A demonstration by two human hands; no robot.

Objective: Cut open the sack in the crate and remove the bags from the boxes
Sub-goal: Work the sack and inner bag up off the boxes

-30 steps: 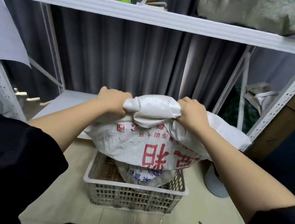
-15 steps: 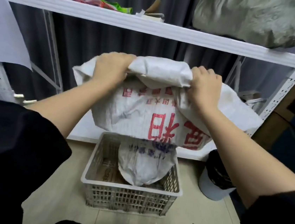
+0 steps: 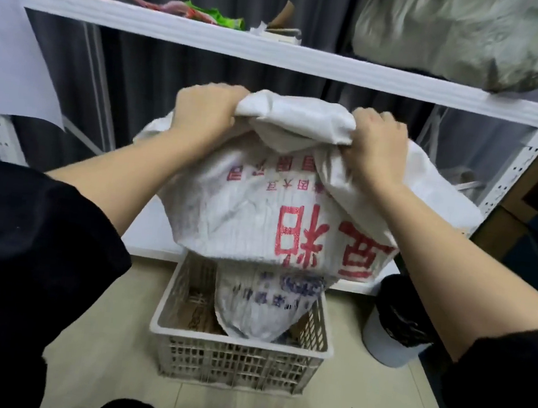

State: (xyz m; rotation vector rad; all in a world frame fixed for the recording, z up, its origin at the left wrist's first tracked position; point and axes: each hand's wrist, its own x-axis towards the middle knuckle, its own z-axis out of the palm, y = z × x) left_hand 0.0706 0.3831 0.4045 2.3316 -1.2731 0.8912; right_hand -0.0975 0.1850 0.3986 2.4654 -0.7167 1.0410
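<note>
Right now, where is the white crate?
In the head view the white crate stands on the floor at lower centre, under the sack that both hands hold up, with a bin on its right.

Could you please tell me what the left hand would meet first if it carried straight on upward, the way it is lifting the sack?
Probably the white shelf board. The left hand grips the sack just below it, with only dark curtain between. The shelf may lie further back, though; one view leaves depth unclear.

The sack (image 3: 260, 209) hides most of the crate's (image 3: 238, 341) contents; its small print blurs, red characters partly covered.
</note>
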